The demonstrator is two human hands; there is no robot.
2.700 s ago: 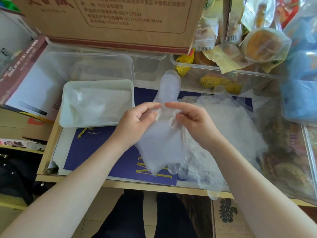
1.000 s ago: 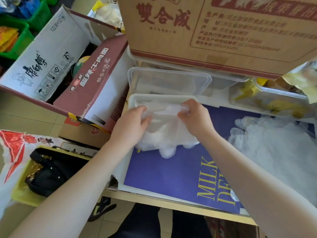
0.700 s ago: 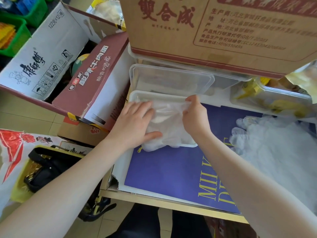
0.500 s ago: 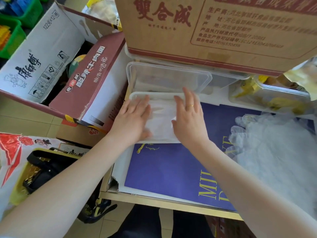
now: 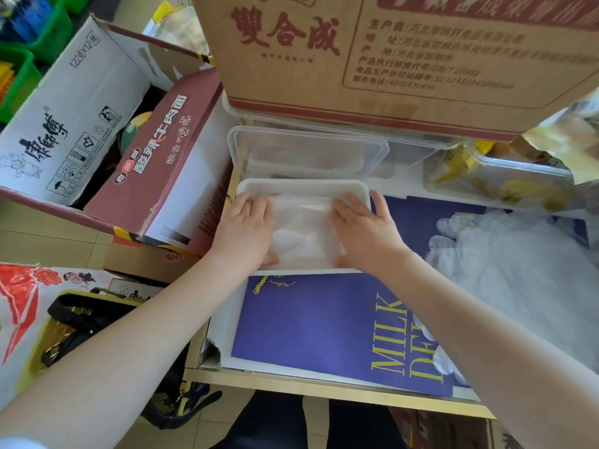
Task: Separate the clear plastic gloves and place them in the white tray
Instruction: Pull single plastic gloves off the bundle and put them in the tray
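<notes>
The white tray (image 5: 301, 185) sits at the back left of the small table and holds flattened clear plastic gloves (image 5: 303, 233). My left hand (image 5: 244, 230) lies flat on the gloves at the tray's left side, fingers straight. My right hand (image 5: 363, 228) presses flat on the gloves at the tray's right side, fingers pointing away from me. A loose pile of clear gloves (image 5: 518, 273) lies on the blue mat (image 5: 308, 322) to the right, apart from both hands.
Behind the tray stands an empty clear plastic container (image 5: 308, 150) under a big brown carton (image 5: 389, 53). A maroon and white noodle box (image 5: 155, 163) presses against the table's left edge. A clear tub of yellow snacks (image 5: 499, 183) sits at the back right.
I carried one separated glove from the pile to the tray, laid it in, and both hands have spread apart and flattened on it. The view swung left.
</notes>
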